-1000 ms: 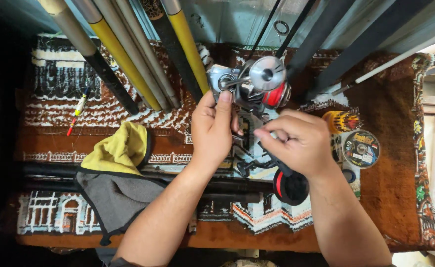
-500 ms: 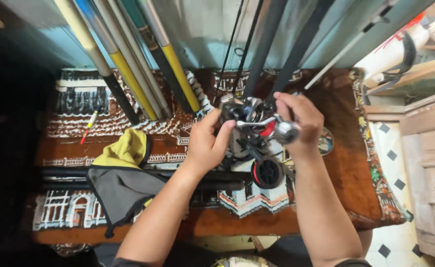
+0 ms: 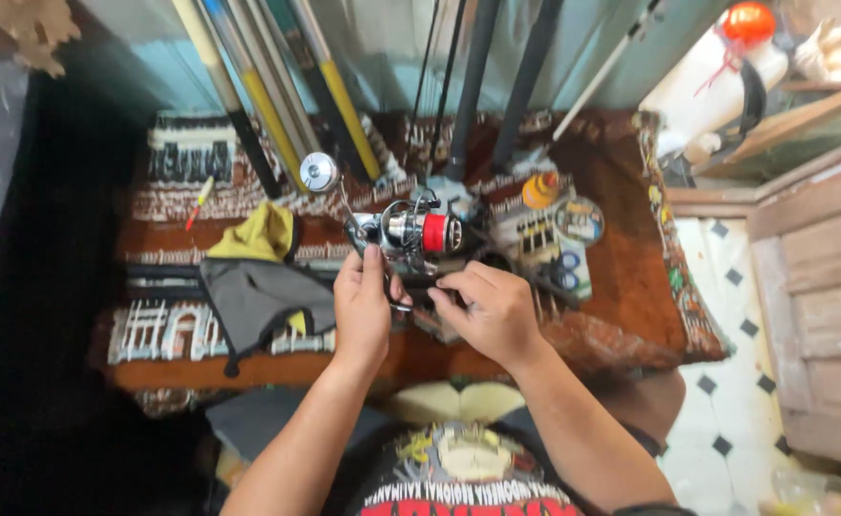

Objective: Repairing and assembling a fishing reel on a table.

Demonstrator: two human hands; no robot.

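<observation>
Left hand (image 3: 363, 306) and right hand (image 3: 487, 311) both clamp a red-spooled fishing reel (image 3: 418, 232); line spools (image 3: 578, 222) lie on the patterned cloth (image 3: 630, 287).

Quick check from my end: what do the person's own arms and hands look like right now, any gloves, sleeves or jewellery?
Both arms are bare from the elbow down: no gloves, no long sleeves. The left hand and the right hand show no rings or watch that I can make out. At the frame's bottom edge there is a black T-shirt with a colourful printed graphic, so any sleeves must be short.
</observation>
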